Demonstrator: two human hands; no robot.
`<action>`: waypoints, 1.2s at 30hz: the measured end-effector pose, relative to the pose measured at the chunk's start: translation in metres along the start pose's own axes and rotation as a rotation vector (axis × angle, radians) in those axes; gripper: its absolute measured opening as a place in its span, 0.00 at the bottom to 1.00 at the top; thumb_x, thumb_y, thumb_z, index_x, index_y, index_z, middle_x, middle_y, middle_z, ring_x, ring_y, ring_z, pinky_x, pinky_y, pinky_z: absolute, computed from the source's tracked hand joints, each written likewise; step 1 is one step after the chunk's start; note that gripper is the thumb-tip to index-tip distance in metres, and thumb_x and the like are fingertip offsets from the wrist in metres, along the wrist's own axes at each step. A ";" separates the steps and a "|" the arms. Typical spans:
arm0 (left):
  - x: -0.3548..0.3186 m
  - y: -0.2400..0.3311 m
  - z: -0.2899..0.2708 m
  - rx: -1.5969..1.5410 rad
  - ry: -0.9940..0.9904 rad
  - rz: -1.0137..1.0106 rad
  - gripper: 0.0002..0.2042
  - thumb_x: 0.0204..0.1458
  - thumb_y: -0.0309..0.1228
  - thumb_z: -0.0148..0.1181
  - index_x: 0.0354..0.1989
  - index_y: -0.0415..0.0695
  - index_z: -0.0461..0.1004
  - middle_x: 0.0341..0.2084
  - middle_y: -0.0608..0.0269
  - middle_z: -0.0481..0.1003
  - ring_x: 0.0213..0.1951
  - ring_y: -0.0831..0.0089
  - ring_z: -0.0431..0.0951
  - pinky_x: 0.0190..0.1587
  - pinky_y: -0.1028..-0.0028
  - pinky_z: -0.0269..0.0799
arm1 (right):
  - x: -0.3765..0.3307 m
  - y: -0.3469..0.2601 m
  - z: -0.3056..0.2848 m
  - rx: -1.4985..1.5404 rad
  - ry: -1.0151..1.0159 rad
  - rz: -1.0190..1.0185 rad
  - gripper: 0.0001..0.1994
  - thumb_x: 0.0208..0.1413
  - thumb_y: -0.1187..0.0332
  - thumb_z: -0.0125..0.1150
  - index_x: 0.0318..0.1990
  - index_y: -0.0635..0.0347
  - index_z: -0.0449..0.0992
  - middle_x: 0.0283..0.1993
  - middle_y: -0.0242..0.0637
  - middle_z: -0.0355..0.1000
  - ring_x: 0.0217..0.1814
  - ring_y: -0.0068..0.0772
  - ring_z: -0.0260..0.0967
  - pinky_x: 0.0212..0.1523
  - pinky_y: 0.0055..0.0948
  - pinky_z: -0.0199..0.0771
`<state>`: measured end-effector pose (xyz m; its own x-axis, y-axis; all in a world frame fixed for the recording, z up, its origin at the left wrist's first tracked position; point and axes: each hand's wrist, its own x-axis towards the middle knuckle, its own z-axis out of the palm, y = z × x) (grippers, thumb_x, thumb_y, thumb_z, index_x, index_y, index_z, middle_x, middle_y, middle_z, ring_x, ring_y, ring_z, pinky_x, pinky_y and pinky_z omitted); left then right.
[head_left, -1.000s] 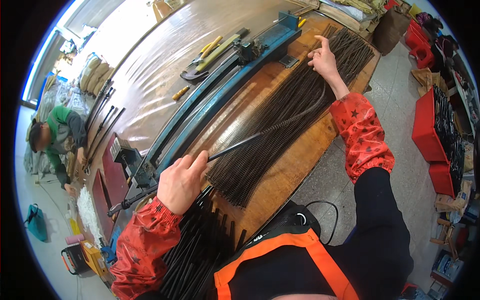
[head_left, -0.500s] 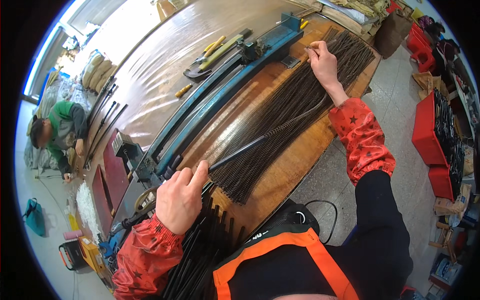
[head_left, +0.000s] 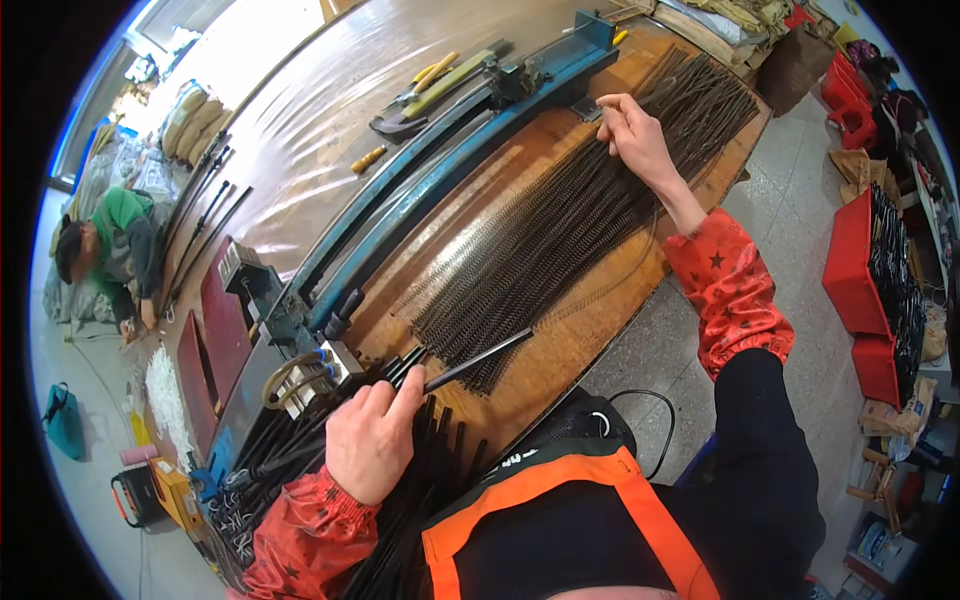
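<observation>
And here the blue metal frame (head_left: 594,40) walls off the bench (head_left: 560,355), hammer (head_left: 398,127) and wooden handle (head_left: 369,159) beyond it, a pale fixture (head_left: 345,362) crowding in beside the left hand (head_left: 370,442). Loose black rods (head_left: 405,505) lie heaped under that hand; a co-worker (head_left: 125,235) bends low at far left, red crates (head_left: 858,265) line the right. The left hand is closed round the black tube (head_left: 485,360), which sits over the near end of the spring bundle (head_left: 560,250), long axis slanting away to the right, shallower than the springs. A thin coil (head_left: 598,293) trails beyond its tip! Up top, the right hand (head_left: 630,138) has fingers curled in; can't tell what's pinched there. Pale lettering edges the dark cloth, unreadable from here
</observation>
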<state>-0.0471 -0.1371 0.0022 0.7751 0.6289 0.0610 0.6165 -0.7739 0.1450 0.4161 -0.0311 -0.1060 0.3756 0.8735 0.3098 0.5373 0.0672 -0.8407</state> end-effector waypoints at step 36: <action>0.234 0.004 0.137 -1.024 0.034 -0.345 0.11 0.59 0.33 0.59 0.38 0.37 0.82 0.23 0.58 0.81 0.25 0.73 0.82 0.34 0.70 0.77 | -0.090 -0.031 0.053 -0.029 -0.162 -0.175 0.13 0.67 0.62 0.59 0.46 0.62 0.68 0.30 0.37 0.74 0.30 0.25 0.72 0.34 0.29 0.72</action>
<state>0.1554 -0.0035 -0.1184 0.5677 0.8149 -0.1164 0.3799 -0.1339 0.9153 0.3257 -0.0859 -0.1309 0.1501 0.9157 0.3728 0.6058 0.2128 -0.7666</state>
